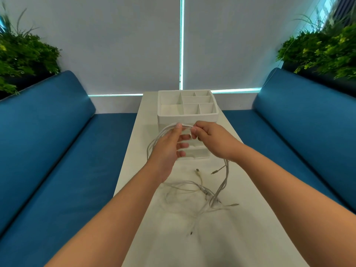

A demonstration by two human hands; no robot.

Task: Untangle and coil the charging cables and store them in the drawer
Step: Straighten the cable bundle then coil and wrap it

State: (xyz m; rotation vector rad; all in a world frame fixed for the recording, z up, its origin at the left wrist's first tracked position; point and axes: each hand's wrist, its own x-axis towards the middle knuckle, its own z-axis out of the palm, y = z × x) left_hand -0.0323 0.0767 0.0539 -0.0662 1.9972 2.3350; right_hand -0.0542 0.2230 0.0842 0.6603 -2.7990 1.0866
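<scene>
A long white table (240, 237) ran down the middle, away from the camera. On each side of it sat a blue bench seat (63, 185) with a soft blue back cushion (308, 120). Green leafy plants (23, 54) stood behind the left cushion, and more plants (325, 49) stood behind the right one. At the far end hung two pale grey window blinds (115, 45). A thin line of bright light (181, 43) showed between them, and another bright line ran along under them.
</scene>
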